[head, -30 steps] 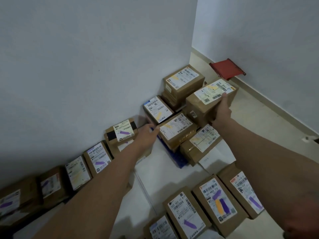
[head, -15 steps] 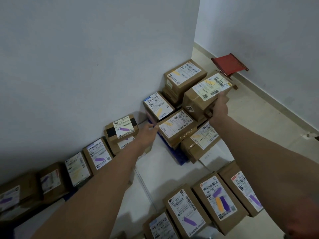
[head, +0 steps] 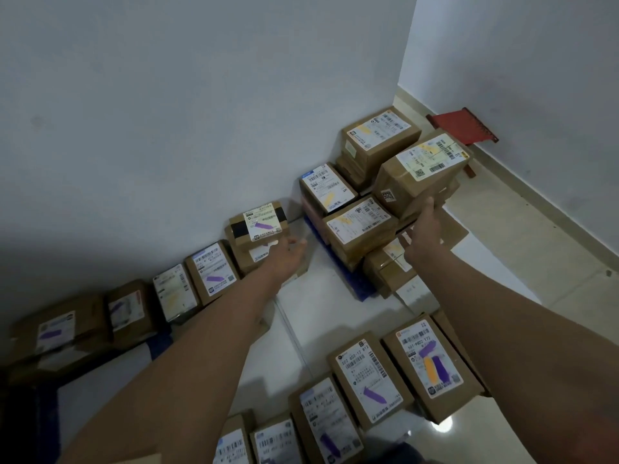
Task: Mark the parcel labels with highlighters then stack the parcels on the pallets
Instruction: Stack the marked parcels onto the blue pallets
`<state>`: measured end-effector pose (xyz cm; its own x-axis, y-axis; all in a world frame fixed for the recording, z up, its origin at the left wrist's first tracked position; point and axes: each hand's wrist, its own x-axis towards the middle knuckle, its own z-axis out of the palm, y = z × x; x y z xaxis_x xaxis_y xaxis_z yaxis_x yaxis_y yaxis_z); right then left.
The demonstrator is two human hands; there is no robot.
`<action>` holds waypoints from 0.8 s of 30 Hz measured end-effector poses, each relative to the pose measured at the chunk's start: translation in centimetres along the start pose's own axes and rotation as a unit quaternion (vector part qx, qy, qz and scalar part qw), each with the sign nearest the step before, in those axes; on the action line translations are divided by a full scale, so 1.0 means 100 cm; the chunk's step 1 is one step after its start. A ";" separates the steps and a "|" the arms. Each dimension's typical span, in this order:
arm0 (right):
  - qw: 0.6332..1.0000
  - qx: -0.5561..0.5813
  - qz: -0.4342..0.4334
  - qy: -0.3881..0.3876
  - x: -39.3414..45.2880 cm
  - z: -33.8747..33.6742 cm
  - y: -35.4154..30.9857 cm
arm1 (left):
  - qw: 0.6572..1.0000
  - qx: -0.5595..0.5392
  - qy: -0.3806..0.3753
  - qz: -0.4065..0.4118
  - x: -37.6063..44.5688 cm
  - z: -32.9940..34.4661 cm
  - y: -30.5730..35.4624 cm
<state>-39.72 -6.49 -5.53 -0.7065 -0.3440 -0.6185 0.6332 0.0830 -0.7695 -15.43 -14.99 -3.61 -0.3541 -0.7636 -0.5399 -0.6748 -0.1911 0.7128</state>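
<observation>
The right hand (head: 424,226) has its grip on the near lower edge of a brown cardboard parcel with a yellow-marked white label (head: 418,177), held tilted above the stack on the blue pallet (head: 360,284). The left hand (head: 288,254) hangs loose, holding nothing. Level the parcel, square its edges with the boxes below, then let go.

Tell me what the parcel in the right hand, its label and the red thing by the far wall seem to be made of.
Parcel gripped by the right hand: brown corrugated cardboard, matte, with glossy tape strips along its seams. Its label: white printed paper, likely adhesive, marked with a faint yellow streak. Red stool: slatted top, painted wood or plastic; the picture leaves that open.
</observation>
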 end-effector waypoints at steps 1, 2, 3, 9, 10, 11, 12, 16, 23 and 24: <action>1.000 -0.009 0.004 0.006 -0.007 -0.002 0.008 | 1.000 -0.004 0.001 -0.003 -0.007 -0.002 -0.005; 1.000 -0.018 0.009 0.011 -0.016 -0.004 0.016 | 1.000 -0.008 0.008 -0.005 -0.014 -0.005 -0.012; 0.999 -0.030 0.016 0.014 -0.025 -0.004 0.025 | 1.000 -0.010 0.013 -0.011 -0.022 -0.009 -0.020; 0.995 -0.077 0.050 -0.035 -0.102 -0.004 0.100 | 0.997 -0.040 0.039 -0.043 -0.091 -0.038 -0.110; 0.994 -0.084 0.052 -0.048 -0.115 -0.004 0.114 | 0.996 -0.047 0.050 -0.058 -0.105 -0.042 -0.125; 0.992 -0.099 0.054 -0.057 -0.127 -0.005 0.129 | 0.993 -0.064 0.054 -0.085 -0.118 -0.045 -0.144; 0.989 -0.113 0.059 -0.069 -0.140 -0.007 0.144 | 0.990 -0.075 0.060 -0.105 -0.130 -0.048 -0.164; 0.974 -0.166 0.089 -0.124 -0.192 -0.018 0.203 | 0.974 -0.103 0.092 -0.179 -0.178 -0.052 -0.250; 0.929 -0.280 0.175 -0.169 -0.268 -0.048 0.288 | 0.941 -0.181 0.088 -0.272 -0.244 -0.026 -0.348; 0.921 -0.292 0.186 -0.179 -0.277 -0.053 0.296 | 0.939 -0.187 0.082 -0.276 -0.249 -0.021 -0.354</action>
<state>-3.06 10.43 -12.02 -0.2598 -0.4674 -0.8450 0.4590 0.7102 -0.5339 18.64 9.45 -14.47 0.1080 -0.5632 -0.8192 -0.4405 -0.7658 0.4685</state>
